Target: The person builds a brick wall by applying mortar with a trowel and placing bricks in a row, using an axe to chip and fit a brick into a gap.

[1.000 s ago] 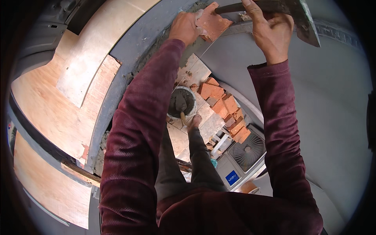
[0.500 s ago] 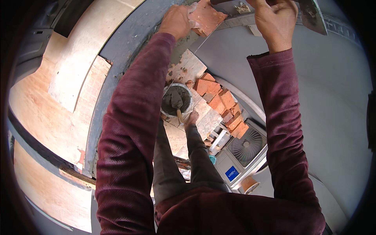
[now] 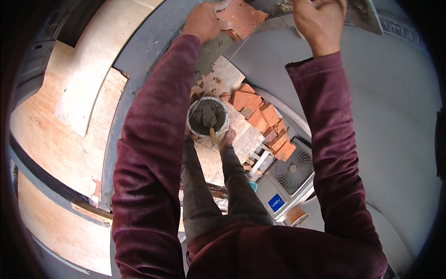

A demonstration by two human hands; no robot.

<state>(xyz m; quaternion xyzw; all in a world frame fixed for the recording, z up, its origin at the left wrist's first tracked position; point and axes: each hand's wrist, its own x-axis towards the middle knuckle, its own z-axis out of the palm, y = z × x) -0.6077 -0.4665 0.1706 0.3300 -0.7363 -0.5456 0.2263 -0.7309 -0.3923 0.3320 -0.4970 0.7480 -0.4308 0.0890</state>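
At the top edge, my left hand (image 3: 202,21) grips a flat orange brick (image 3: 245,18), with mortar-smeared fingertips on its left side. Beside it, a strip of wet grey mortar (image 3: 211,53) runs along the ledge. To the right, my right hand (image 3: 319,23) is closed around a tool whose handle is hidden. A broad, flat grey metal blade (image 3: 366,16) shows to the right of that hand; the tool's kind is unclear, as the frame cuts it off. Below, a bucket (image 3: 226,122) of mortar holds a trowel with a wooden handle (image 3: 213,136).
Several orange bricks (image 3: 268,117) are piled on the boards (image 3: 246,135) by my feet. An air-conditioner outdoor unit (image 3: 292,168) stands below them. A thin string (image 3: 235,55) stretches down from the brick. Plywood sheets (image 3: 60,125) lie left; a grey wall (image 3: 395,116) rises right.
My left hand and the brick have shifted slightly up and left. My right hand, with the bladed tool, has moved a little left. Both grips stay the same.
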